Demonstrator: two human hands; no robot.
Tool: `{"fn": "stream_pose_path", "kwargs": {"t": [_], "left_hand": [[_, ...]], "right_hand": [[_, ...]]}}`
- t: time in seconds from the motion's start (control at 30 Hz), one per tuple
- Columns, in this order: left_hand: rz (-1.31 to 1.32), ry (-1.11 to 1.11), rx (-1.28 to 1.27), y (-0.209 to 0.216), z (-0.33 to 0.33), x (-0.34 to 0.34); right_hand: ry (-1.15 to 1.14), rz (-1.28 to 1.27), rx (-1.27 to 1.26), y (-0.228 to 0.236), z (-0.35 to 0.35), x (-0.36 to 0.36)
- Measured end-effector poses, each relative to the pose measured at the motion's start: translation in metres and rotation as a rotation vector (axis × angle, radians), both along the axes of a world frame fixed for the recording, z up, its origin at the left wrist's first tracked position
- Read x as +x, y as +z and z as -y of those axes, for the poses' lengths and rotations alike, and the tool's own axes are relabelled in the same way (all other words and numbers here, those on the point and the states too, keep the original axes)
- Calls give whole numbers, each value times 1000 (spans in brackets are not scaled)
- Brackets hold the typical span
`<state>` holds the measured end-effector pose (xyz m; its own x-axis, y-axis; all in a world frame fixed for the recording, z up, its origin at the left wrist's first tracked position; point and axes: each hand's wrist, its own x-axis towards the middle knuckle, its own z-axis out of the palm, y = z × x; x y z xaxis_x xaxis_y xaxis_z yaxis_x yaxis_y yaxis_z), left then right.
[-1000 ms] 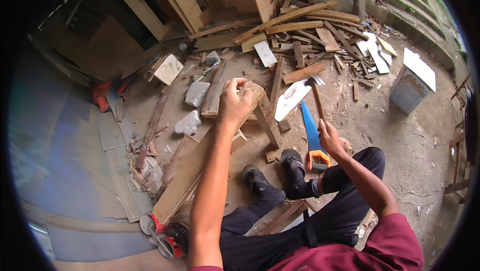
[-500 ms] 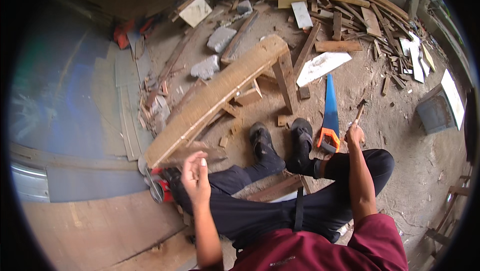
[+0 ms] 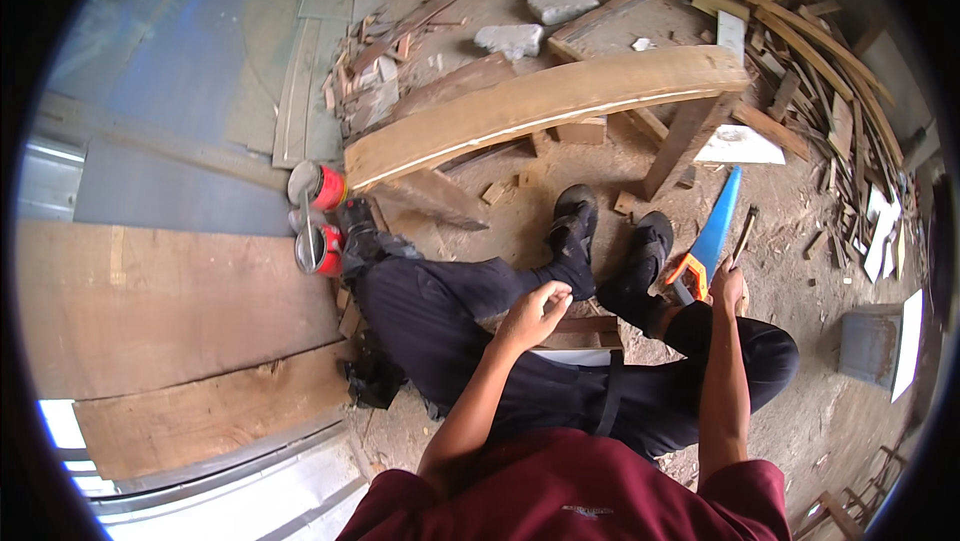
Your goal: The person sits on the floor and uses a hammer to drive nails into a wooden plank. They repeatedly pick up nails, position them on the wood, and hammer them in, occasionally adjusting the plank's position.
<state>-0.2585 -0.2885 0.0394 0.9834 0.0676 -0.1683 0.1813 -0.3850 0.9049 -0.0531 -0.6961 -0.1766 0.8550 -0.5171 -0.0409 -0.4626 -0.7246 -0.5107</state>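
Note:
My right hand (image 3: 729,286) is wrapped round the wooden handle of a hammer (image 3: 746,231), held beside my right knee. A handsaw (image 3: 714,221) with a blue blade and orange handle lies on the ground just left of that hand. Over my lap is my left hand (image 3: 538,318), its fingers curled in toward the thumb; whatever they hold, if anything, is too small or hidden to make out. Beyond my feet stands a low wooden bench (image 3: 560,89), a thick plank on splayed legs. Neither hand touches it.
Two red cans (image 3: 318,249) stand by the bench's left end. Wide boards (image 3: 180,311) lie at the left. Grey stone blocks (image 3: 563,3) sit behind the bench. Scrap timber (image 3: 840,116) is heaped at the far right, and a grey bin (image 3: 868,346) stands nearer on that side.
My left hand has swung right, from beside the bench's left end to above my lap, and its fingers have curled in. The view has turned left; my right hand still grips the hammer.

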Motion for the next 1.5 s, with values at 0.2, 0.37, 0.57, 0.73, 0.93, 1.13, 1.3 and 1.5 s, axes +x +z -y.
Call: {"fn": "stream_pose_path", "kwargs": {"t": [0.2,0.37,0.57,0.73,0.93,1.13,1.3,1.5], "left_hand": [[81,305,-48,2,-65,-23],[454,823,3,22,-143,-53],[635,1423,-284,-23,-268,-111],[148,1162,161,-155,-344,-154],[-97,743,537,-275,-341,-155],[-304,1002,444,-248,-318,-114],[-435,1136,359,-222,-331,-101],[-525,1219,218,-219,-343,-94]], "right_hand": [[227,-403,878,192,-113,-86],[600,-367,623,165,-175,-125],[783,-440,504,154,-246,-99],[946,-414,482,146,-278,-98],[1032,-338,421,173,-294,-97],[924,-300,481,176,-267,-106],[834,-304,545,190,-272,-117],[841,-315,500,193,-274,-119]]}}
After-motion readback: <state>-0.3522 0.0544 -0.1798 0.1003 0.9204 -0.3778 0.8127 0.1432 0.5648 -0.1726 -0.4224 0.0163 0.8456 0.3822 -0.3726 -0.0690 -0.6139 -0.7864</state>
